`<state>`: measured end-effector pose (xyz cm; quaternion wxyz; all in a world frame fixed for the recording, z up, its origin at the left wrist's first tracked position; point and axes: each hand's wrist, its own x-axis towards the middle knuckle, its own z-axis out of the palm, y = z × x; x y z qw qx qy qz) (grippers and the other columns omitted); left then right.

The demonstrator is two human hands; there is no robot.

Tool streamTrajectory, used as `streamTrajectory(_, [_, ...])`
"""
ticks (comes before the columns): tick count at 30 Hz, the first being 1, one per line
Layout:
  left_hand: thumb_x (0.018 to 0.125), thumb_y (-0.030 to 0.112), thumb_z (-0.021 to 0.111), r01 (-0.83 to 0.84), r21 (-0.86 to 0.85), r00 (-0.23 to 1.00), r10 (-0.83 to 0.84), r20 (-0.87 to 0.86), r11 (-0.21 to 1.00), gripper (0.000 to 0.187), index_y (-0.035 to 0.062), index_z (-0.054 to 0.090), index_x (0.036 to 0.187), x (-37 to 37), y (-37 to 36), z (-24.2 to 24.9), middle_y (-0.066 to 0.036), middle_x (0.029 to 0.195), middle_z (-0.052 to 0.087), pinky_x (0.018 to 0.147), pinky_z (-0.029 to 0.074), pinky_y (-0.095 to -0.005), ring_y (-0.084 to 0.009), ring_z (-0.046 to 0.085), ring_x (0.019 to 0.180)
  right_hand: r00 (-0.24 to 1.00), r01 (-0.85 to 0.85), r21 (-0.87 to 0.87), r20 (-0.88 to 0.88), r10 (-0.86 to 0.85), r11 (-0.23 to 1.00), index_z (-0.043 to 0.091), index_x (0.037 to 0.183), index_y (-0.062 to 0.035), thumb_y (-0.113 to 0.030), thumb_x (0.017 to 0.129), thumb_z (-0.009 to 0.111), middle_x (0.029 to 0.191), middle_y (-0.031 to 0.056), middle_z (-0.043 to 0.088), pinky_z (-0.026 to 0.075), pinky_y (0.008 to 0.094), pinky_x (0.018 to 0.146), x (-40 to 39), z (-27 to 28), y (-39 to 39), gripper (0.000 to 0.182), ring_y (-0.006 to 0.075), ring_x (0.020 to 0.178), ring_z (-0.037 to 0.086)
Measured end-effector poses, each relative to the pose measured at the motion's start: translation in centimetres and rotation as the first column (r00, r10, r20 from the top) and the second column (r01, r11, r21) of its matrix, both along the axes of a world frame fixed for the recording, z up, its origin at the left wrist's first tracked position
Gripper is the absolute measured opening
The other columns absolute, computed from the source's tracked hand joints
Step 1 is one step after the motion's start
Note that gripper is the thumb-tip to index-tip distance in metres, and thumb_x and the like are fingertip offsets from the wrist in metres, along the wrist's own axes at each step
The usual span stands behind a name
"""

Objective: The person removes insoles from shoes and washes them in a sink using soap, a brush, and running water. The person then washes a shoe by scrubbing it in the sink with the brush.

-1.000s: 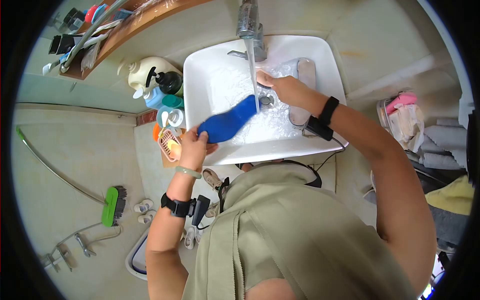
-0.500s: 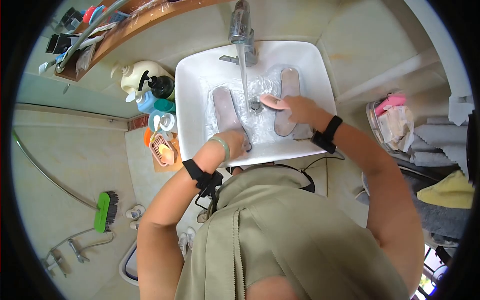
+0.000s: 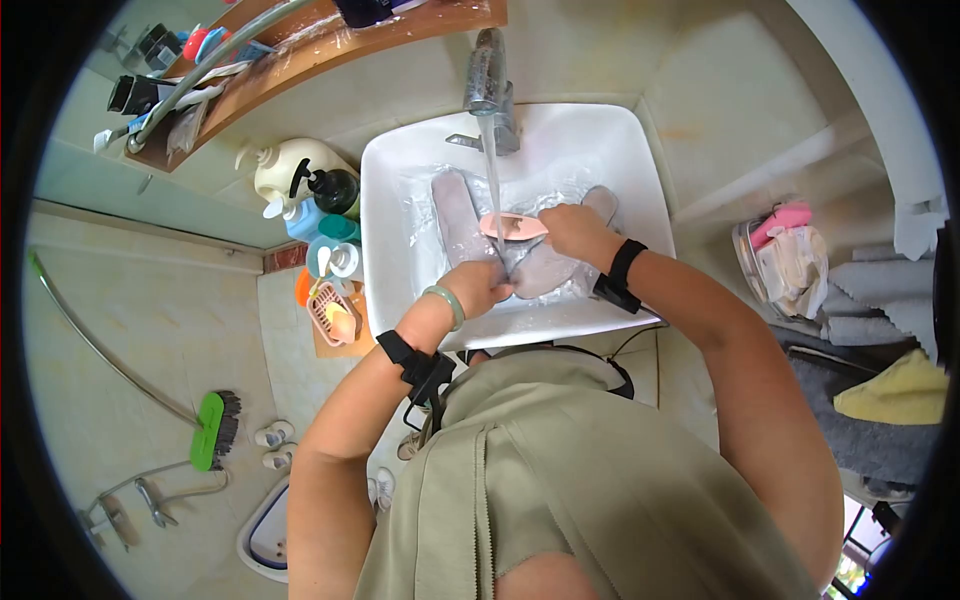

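Two pale grey insoles lie in the water of the white sink (image 3: 640, 150). The left insole (image 3: 457, 215) slants down to my left hand (image 3: 480, 285), whose fingers are closed at its lower end. My right hand (image 3: 578, 235) grips a pink scrub brush (image 3: 515, 226) by one end and holds it in the stream, its brownish middle facing up. Beneath my right hand lies the right insole (image 3: 545, 272), partly hidden by the hand. Water runs from the metal faucet (image 3: 486, 85) onto the brush.
Pump bottles (image 3: 330, 190) and a pink soap basket (image 3: 333, 313) stand left of the sink. A wooden shelf (image 3: 300, 55) juts out at upper left. To the right are a clear container (image 3: 775, 255) and towels (image 3: 880, 300). A green broom (image 3: 212, 430) is at lower left.
My right hand has brought the brush leftward under the running water. The right insole has shifted and turned toward the middle of the sink. My left hand stays at the left insole's lower end.
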<state>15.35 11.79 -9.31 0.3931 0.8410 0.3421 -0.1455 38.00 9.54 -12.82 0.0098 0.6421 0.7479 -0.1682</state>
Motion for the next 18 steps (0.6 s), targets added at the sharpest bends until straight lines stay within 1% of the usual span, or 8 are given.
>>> streamTrajectory(3, [0.086, 0.035, 0.062, -0.167, 0.071, 0.985, 0.163, 0.060, 0.983, 0.046, -0.0027, 0.058, 0.113, -0.1, -0.1, -0.8, -0.024, 0.104, 0.063, 0.085, 0.047, -0.0378, -0.0367, 0.060, 0.098, 0.986, 0.045, -0.005, -0.162, -0.045, 0.999, 0.063, 0.095, -0.0058, -0.017, 0.078, 0.064, 0.091, 0.0172, 0.066, 0.050, 0.0427, 0.075, -1.9, 0.6, 0.8, 0.020, 0.0328, 0.088, 0.064])
streamTrajectory(5, [0.083, 0.032, 0.063, -0.335, 0.170, 0.939, 0.312, 0.148, 0.927, 0.038, -0.0032, 0.062, 0.099, -0.5, 0.1, -2.8, -0.026, 0.096, 0.063, 0.084, 0.047, -0.0413, -0.0401, 0.060, 0.093, 0.973, 0.051, -0.024, -0.223, -0.055, 0.998, 0.063, 0.097, -0.0067, -0.018, 0.078, 0.065, 0.092, 0.0171, 0.066, 0.050, 0.0427, 0.076, -3.5, 2.4, 1.3, 0.022, 0.0327, 0.089, 0.064])
streamTrajectory(9, [0.082, 0.027, 0.061, -0.376, 0.099, 0.924, 0.365, 0.114, 0.921, 0.038, -0.0078, 0.062, 0.097, -2.3, 2.0, -2.5, -0.025, 0.092, 0.064, 0.081, 0.049, -0.0411, -0.0394, 0.061, 0.091, 0.949, 0.045, 0.003, -0.311, -0.042, 0.999, 0.063, 0.103, -0.0099, -0.022, 0.079, 0.065, 0.093, 0.0154, 0.066, 0.050, 0.0428, 0.077, -4.4, 3.0, 2.3, 0.026, 0.0324, 0.089, 0.063])
streamTrajectory(11, [0.082, 0.017, 0.061, -0.471, 0.029, 0.878, 0.466, 0.107, 0.881, 0.033, -0.0105, 0.060, 0.101, -3.5, 2.5, -3.4, -0.022, 0.081, 0.064, 0.053, 0.053, -0.0354, -0.0288, 0.067, 0.065, 0.953, 0.059, 0.027, -0.299, -0.048, 0.998, 0.062, 0.103, -0.0098, -0.022, 0.079, 0.064, 0.090, 0.0154, 0.066, 0.050, 0.0431, 0.075, -4.5, 5.6, 1.8, 0.026, 0.0325, 0.087, 0.064])
streamTrajectory(12, [0.082, 0.017, 0.061, -0.478, 0.029, 0.875, 0.472, 0.109, 0.878, 0.033, -0.0105, 0.060, 0.101, -3.7, 2.4, -2.9, -0.022, 0.081, 0.064, 0.053, 0.053, -0.0354, -0.0288, 0.067, 0.065, 0.957, 0.074, 0.049, -0.286, -0.056, 0.996, 0.062, 0.103, -0.0097, -0.021, 0.080, 0.063, 0.088, 0.0155, 0.066, 0.050, 0.0434, 0.073, -4.5, 6.8, 1.6, 0.026, 0.0326, 0.084, 0.064])
streamTrajectory(14, [0.080, 0.013, 0.061, -0.716, -0.224, 0.672, 0.740, 0.039, 0.662, 0.028, -0.0097, 0.063, 0.096, -4.1, 1.8, -1.1, -0.017, 0.068, 0.063, 0.044, 0.051, -0.0328, -0.0229, 0.065, 0.051, 0.958, 0.033, 0.155, -0.288, 0.014, 0.987, 0.061, 0.107, -0.0113, -0.020, 0.079, 0.061, 0.085, 0.0155, 0.066, 0.051, 0.0437, 0.071, -4.1, 7.6, 2.2, 0.029, 0.0330, 0.081, 0.064])
streamTrajectory(16, [0.080, 0.013, 0.061, -0.665, -0.182, 0.739, 0.673, -0.022, 0.724, 0.029, -0.0105, 0.062, 0.096, -4.5, 1.9, -0.6, -0.017, 0.066, 0.063, 0.045, 0.051, -0.0327, -0.0225, 0.064, 0.049, 0.933, -0.056, 0.379, -0.310, 0.183, 0.924, 0.058, 0.118, -0.0169, -0.016, 0.078, 0.058, 0.079, 0.0161, 0.065, 0.050, 0.0443, 0.065, -3.8, 7.9, 3.6, 0.040, 0.0339, 0.075, 0.064])
streamTrajectory(18, [0.079, 0.013, 0.061, -0.602, -0.140, 0.798, 0.596, -0.084, 0.786, 0.030, -0.0114, 0.062, 0.096, -4.8, 1.7, -0.1, -0.018, 0.064, 0.063, 0.045, 0.050, -0.0326, -0.0221, 0.063, 0.047, 0.960, -0.069, 0.373, -0.229, 0.164, 0.925, 0.057, 0.121, -0.0199, -0.015, 0.079, 0.058, 0.086, 0.0138, 0.066, 0.051, 0.0418, 0.067, -3.9, 9.0, 5.6, 0.042, 0.0339, 0.077, 0.064])
